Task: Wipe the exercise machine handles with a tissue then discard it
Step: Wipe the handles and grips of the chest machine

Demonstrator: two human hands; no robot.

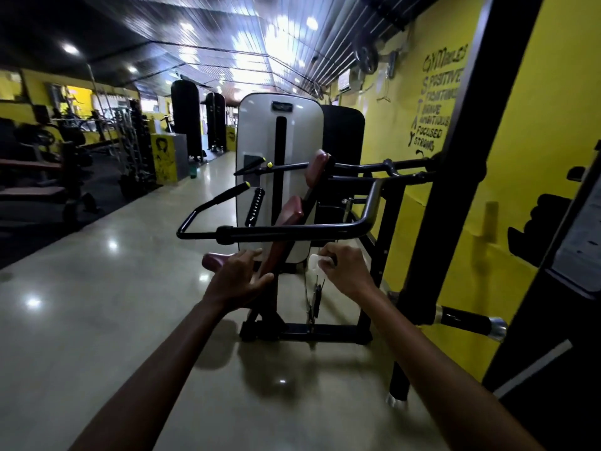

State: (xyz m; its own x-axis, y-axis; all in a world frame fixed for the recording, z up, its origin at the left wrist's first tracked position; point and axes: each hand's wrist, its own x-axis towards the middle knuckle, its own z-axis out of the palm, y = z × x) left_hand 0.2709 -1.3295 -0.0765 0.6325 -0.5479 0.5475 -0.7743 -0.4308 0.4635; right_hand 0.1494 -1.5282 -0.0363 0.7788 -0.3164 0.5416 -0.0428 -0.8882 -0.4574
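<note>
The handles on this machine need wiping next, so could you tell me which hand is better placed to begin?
The right hand: it already pinches the tissue just below the near handle bar. The left hand is open and holds nothing.

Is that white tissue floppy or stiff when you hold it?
Probably floppy: the tissue looks crumpled and bunched in the right hand, not flat. Likely very light, since fingertips alone pinch it. It should bend easily around a handle.

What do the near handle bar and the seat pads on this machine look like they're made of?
Handle bar: likely painted metal tube, glossy black with light glints; its thicker grip sleeve looks matte, maybe rubber or foam. Seat pads: probably maroon vinyl-covered cushion, smooth with a slight sheen.
</note>
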